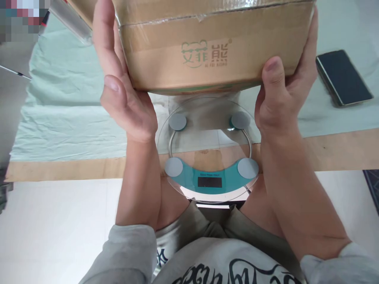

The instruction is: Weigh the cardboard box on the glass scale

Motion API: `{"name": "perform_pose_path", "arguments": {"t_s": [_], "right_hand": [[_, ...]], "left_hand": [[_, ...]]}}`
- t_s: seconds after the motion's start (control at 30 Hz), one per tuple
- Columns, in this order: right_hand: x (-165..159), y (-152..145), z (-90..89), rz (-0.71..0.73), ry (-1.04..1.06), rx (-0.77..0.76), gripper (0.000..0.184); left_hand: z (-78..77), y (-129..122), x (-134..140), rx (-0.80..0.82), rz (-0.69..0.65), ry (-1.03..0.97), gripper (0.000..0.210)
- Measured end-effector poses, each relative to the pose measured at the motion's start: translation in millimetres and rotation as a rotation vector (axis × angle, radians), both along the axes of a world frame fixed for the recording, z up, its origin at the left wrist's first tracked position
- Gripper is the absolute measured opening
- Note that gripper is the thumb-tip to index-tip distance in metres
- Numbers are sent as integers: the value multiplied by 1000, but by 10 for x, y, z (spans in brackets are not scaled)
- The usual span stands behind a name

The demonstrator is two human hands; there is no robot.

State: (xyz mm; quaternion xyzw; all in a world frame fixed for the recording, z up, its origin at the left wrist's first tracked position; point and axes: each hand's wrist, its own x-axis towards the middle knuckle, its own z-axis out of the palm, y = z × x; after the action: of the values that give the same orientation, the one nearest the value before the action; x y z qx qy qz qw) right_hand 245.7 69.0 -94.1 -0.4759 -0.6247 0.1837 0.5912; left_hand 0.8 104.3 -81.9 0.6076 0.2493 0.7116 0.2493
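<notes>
Cardboard box (pixel 207 43), gripped between both flat-pressed hands, hangs above glass scale (pixel 209 157); phone (pixel 343 77) lies right.

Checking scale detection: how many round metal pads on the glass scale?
4 on the glass scale: rear left, rear right, front left, front right. None looks hidden by the cardboard box.

Phone (pixel 343 77) at 3 o'clock, screen dark, flat on green cloth (pixel 65 114). Cloth wrinkled, spans 9 to 3 o'clock, ends at wood strip (pixel 65 169). White floor (pixel 53 225) at 7 o'clock. Dark mat corner (pixel 373 187) at 4 o'clock.
</notes>
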Motion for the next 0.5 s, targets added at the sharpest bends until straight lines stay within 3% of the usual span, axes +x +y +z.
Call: {"name": "perform_pose_path", "arguments": {"t_s": [0.07,0.23,0.33,0.4,0.5], "right_hand": [[-3,6,-11,-8,-31,-21,75],[-2,32,-22,55,17,9,70],[-3,49,-30,121,179,71,61],[10,64,-55,156,245,6,55],[92,150,-166,194,269,-160,61]], "left_hand": [[-1,-29,27,83,-187,-14,63],[44,-106,40,-44,-320,-163,60],[25,-85,-9,-202,-194,-174,69],[18,-69,-27,-302,-78,-70,48],[36,-60,-10,-403,-68,55,69]]}}
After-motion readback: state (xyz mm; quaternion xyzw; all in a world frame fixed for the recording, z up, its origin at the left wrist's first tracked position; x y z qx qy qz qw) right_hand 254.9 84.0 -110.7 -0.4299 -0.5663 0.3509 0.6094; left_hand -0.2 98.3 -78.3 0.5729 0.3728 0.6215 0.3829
